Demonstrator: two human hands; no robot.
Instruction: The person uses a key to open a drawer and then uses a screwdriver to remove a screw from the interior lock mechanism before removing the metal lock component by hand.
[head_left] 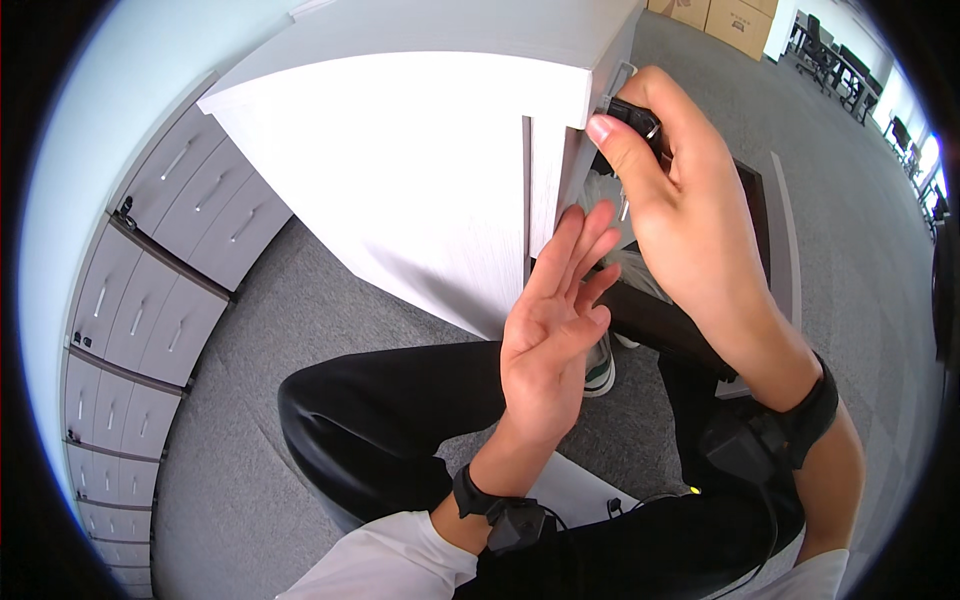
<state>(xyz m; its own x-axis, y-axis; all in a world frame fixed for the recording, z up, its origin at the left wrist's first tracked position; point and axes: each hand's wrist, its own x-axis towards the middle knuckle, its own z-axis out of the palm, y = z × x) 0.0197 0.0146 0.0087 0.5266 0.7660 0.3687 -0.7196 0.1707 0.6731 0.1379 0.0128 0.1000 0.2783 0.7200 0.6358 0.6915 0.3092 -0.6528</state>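
Observation:
My right hand (690, 210) is closed around a small black object (630, 118), perhaps a lock, at the upper front edge of the white cabinet (400, 180), beside a silver handle (622, 78). A small silver piece like a key (624, 205) shows below its thumb. My left hand (550, 350) is open below it, palm turned up, its fingers stretched toward the cabinet's front corner with nothing in them. A dark open drawer or panel with a pale edge (783, 230) lies behind my right hand and runs under both hands.
My bent legs (370, 410) are on the grey carpet (245, 390). A row of grey drawer units (140, 300) lines the left wall. Cardboard boxes (735, 22), office chairs (818, 62) and desks stand at the back right.

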